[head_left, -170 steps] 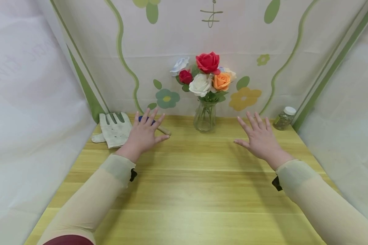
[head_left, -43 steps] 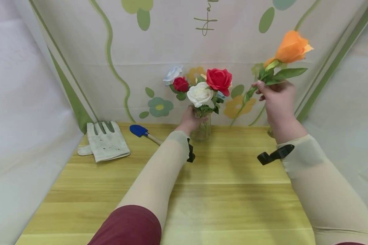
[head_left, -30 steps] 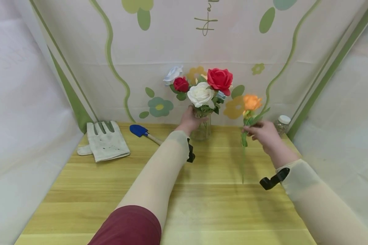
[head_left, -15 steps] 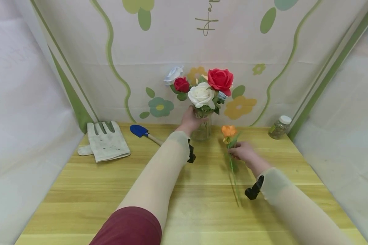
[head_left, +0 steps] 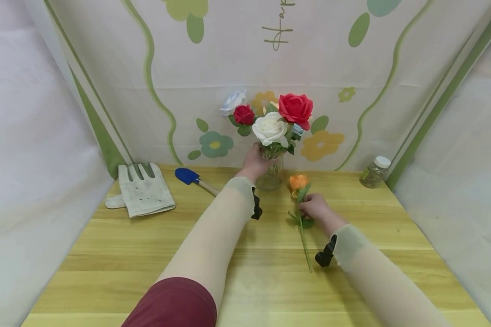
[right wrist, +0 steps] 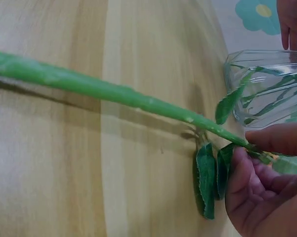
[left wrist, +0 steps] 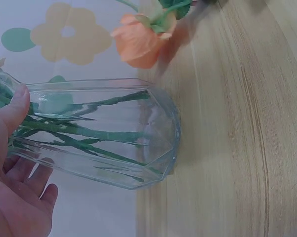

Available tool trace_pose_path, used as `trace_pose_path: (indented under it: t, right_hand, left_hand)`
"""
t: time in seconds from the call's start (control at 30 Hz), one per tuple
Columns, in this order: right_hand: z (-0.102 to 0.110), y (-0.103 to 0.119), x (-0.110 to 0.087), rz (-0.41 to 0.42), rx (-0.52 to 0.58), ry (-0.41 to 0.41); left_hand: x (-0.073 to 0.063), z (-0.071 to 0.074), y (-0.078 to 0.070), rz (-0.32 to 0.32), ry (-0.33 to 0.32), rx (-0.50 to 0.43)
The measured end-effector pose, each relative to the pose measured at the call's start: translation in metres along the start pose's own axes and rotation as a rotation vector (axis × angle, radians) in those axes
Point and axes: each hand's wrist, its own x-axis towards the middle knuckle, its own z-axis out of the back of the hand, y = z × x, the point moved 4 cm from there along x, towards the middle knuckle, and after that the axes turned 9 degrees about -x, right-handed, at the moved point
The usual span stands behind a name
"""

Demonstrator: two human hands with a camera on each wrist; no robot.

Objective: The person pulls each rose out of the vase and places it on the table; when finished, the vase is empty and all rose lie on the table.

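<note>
In the head view, the right hand [head_left: 317, 209] pinches the orange rose [head_left: 298, 182] by its stem [head_left: 304, 245], just right of and nearer than the glass vase [head_left: 270, 180], whose neck the left hand [head_left: 256, 162] grips with thumb and curled fingers. Only the wrist views clearly show the stems [left wrist: 108, 135] inside the vase; the right one mostly hides the bloom. Whether the rose touches the desk [head_left: 147, 254] is unclear. The left sleeve [head_left: 204, 236] covers the handle end of the trowel [head_left: 186, 175].

A pale cloth backdrop [head_left: 311, 54] hangs behind the wood-grain tabletop [head_left: 147, 281] — printed with green wavy lines [head_left: 150, 45], a teal flower [head_left: 225, 143] and sideways lettering [head_left: 278, 30]. Whitish sheets [head_left: 32, 181] flank both sides — soft light leaves a faint sheen on the wood.
</note>
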Motion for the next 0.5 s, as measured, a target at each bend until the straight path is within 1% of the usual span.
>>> trace_pose_path:
  t: [0.07, 0.13, 0.2, 0.27, 0.33, 0.43, 0.5]
  right_hand:
    - [0.001, 0.001, 0.000, -0.014, -0.024, -0.023]
    - [0.005, 0.004, 0.000, -0.024, -0.025, -0.060]
    - [0.010, 0.013, 0.000, 0.001, -0.008, -0.116]
    - [0.016, 0.028, 0.000, 0.065, 0.040, -0.188]
    - [0.023, 0.051, -0.002, 0.145, 0.090, -0.248]
    - [0.033, 0.090, -0.005, 0.276, 0.124, -0.341]
    - [0.039, 0.112, -0.006, 0.333, 0.127, -0.384]
  left_hand:
    - [-0.004, 0.001, -0.002, -0.010, 0.001, -0.007]
    - [-0.006, 0.002, -0.003, -0.018, 0.001, -0.009]
    - [-0.006, 0.003, -0.003, -0.019, 0.003, -0.007]
    - [-0.007, 0.003, -0.003, -0.016, 0.004, -0.007]
    - [-0.006, 0.003, -0.003, -0.007, 0.002, -0.001]
    - [-0.004, 0.003, -0.001, 0.003, 0.000, 0.009]
    - [0.000, 0.001, 0.001, 0.007, 0.003, 0.028]
